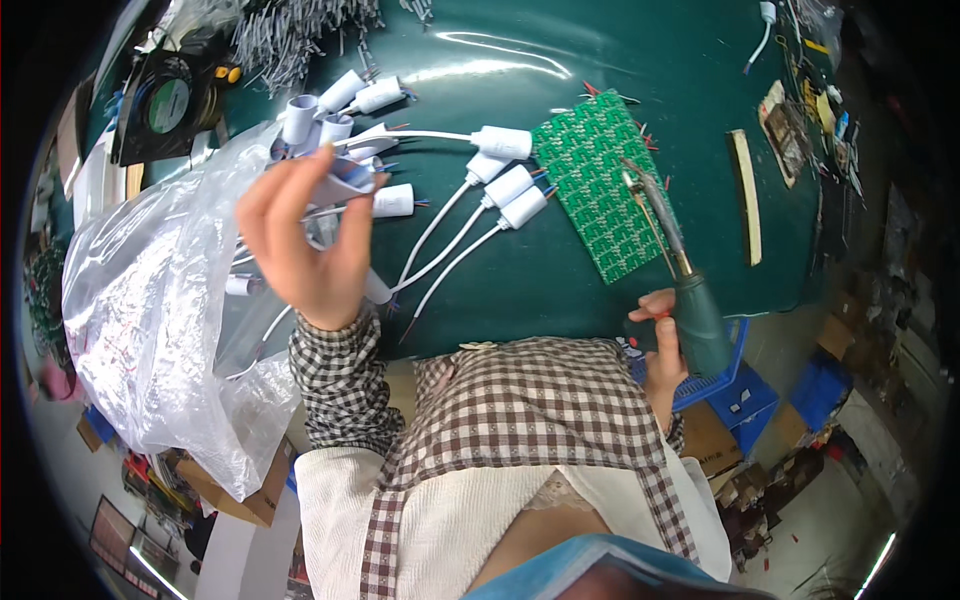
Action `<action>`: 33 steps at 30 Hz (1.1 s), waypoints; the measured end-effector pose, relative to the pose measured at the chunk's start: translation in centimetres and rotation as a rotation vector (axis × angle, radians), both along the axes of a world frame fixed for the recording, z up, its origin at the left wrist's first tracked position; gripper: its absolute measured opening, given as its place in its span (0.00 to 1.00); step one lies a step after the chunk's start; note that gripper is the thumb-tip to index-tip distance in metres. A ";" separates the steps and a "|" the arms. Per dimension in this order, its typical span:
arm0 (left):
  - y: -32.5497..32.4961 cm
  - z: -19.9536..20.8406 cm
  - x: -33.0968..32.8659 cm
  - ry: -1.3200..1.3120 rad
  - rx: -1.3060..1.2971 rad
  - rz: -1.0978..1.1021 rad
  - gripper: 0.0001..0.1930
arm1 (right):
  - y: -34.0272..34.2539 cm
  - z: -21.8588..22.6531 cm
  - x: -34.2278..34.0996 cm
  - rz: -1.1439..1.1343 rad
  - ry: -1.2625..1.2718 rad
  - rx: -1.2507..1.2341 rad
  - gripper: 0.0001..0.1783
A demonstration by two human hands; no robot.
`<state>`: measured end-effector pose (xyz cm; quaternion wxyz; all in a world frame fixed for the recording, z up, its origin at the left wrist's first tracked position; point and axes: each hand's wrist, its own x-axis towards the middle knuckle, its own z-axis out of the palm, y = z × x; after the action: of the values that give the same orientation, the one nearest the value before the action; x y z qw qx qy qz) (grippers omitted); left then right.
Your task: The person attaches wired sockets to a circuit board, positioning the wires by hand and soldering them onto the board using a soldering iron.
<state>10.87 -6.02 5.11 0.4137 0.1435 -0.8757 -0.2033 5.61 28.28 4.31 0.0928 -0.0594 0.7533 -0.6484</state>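
Between the fingertips of my left hand [310, 245] is a white plastic cap [347, 182], lifted over a pile of similar white parts [322, 118]. My right hand [662, 365] is closed around the grip of a green soldering gun [703, 325]. Its metal tip points away from me, above the right side of a green circuit board panel [590, 180]. Several white lamp holders [508, 187] with white cables and short coloured wire ends lie between my left hand and the panel. One lamp holder [500, 142] touches the panel's left edge.
A clear plastic bag [150, 290] spreads along the left side of the green table [480, 290]. Bundled grey wires [300, 40] and a solder spool [168, 105] are at the far left. On the right lie a pale strip [745, 197] and a worn block [785, 135]. A blue basket [735, 345] stands below the edge.
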 end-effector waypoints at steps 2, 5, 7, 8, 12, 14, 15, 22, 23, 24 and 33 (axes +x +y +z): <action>-0.1 -0.1 -1.2 0.195 0.173 -0.108 0.28 | 0.0 -0.2 0.0 0.005 0.016 -0.039 0.16; 0.2 0.8 -3.6 0.509 0.231 -0.233 0.30 | 0.2 0.0 -0.2 0.013 0.022 -0.033 0.17; -0.3 1.9 -3.0 0.454 0.153 -0.294 0.29 | 0.5 -0.1 -0.2 0.011 0.029 -0.030 0.17; -0.5 2.7 -2.4 0.399 0.071 -0.343 0.29 | 0.5 -0.1 -0.2 0.013 0.019 -0.067 0.16; 3.6 4.9 -2.7 -0.037 0.167 -0.413 0.20 | 1.0 -0.5 -0.5 0.042 -0.002 -0.101 0.16; 6.5 4.7 -2.2 -0.284 0.472 -0.431 0.21 | 1.2 -0.8 -0.5 0.050 0.002 -0.110 0.16; 7.4 3.9 -1.9 -0.294 0.571 -0.453 0.21 | 1.1 -0.9 -0.5 0.062 0.009 -0.115 0.16; 8.1 7.5 -1.2 -0.336 0.257 -0.171 0.21 | 1.0 -1.0 -0.8 -0.010 0.016 -0.068 0.17; 8.0 7.5 -1.3 -0.526 0.166 -0.255 0.18 | 0.6 -0.8 -1.0 -0.001 0.008 -0.083 0.17; 7.9 6.6 -1.4 -0.710 0.084 -0.351 0.15 | 0.4 -0.8 -1.1 -0.001 0.008 -0.086 0.17; 7.4 -0.7 -1.1 -0.757 0.105 -0.340 0.15 | 1.0 -1.4 -1.6 0.056 0.027 -0.120 0.15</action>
<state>9.78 1.39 4.39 0.0155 0.0821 -0.9657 -0.2460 4.01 29.32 2.87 0.0970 -0.0946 0.7122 -0.6887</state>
